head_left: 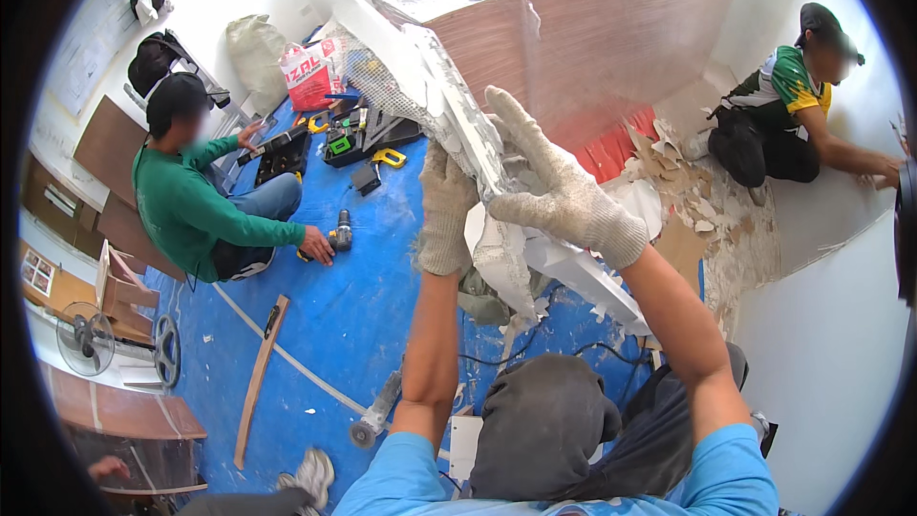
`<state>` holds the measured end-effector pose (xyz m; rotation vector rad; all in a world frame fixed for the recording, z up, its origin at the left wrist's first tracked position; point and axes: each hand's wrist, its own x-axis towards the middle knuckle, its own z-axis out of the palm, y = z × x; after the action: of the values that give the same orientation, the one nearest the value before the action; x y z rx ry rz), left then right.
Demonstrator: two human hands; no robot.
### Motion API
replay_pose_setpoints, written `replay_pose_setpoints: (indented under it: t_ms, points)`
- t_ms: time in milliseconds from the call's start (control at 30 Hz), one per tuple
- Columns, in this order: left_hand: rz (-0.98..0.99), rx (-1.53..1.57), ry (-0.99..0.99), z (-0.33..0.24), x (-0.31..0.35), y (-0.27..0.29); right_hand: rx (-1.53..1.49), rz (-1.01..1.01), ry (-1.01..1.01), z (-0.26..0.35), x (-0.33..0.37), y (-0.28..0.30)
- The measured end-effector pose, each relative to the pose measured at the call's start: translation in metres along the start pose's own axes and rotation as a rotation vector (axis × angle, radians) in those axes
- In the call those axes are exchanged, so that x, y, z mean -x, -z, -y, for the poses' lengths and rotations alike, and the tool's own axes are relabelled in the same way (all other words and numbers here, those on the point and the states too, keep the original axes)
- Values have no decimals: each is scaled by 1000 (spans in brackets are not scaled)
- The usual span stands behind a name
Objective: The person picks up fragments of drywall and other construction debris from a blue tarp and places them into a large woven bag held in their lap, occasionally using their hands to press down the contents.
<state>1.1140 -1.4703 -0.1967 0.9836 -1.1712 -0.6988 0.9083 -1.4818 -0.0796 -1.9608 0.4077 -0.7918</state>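
One white strip [466,124] is held between the curled left hand [446,215] and the spread right hand [565,193]. Likely light and crumbly, it is best held near its middle.

Blue-covered floor [330,334], strewn either side of the fingers [522,126]

Over there, well left of the fingers, a cordless drill [341,232] and a black tool case [284,161] sit on it. A wooden strip [260,377] and a grinder [375,409] lie left of them too, and pale flakes [680,177] are heaped to their right.
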Motion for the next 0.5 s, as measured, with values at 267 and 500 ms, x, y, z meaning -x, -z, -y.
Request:
replay_pose_setpoints:
  t_ms: [267,500]
  points:
    - [58,-637,-373,-39,-12,-6,-136,-99,4,11,6,9]
    - [205,825,167,-91,3,-21,60,-161,174,1,4,19]
